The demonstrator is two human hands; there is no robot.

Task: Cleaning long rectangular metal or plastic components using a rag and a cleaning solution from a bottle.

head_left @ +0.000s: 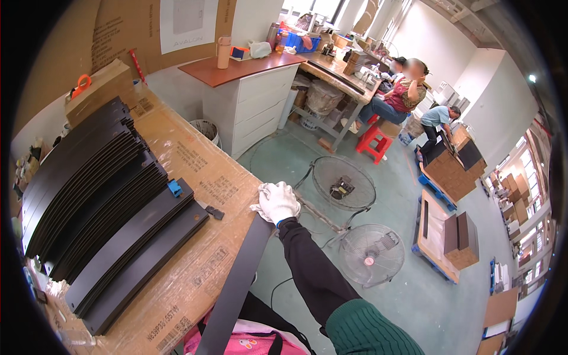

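A long, flat dark grey panel (236, 284) slants up from the lower edge, along the near edge of a cardboard-covered table (195, 254). My right hand (278, 203), in a white knitted glove, is closed around the panel's far end. A bit of white shows beneath its fingers; whether it is glove or cloth I cannot tell. My left hand is out of view. To the left lie several similar dark panels (89, 171), stacked in overlapping rows. A small blue object (174, 188) sits at the end of one nearer panel, with a small dark scrap (215, 212) beside it.
A cardboard box (97, 94) with orange-handled scissors (81, 84) stands at the table's back. Two round fans (343, 183) are on the floor to the right. Beyond are a white drawer cabinet (266, 100), a red stool (374, 142), pallets (435, 236) and several people.
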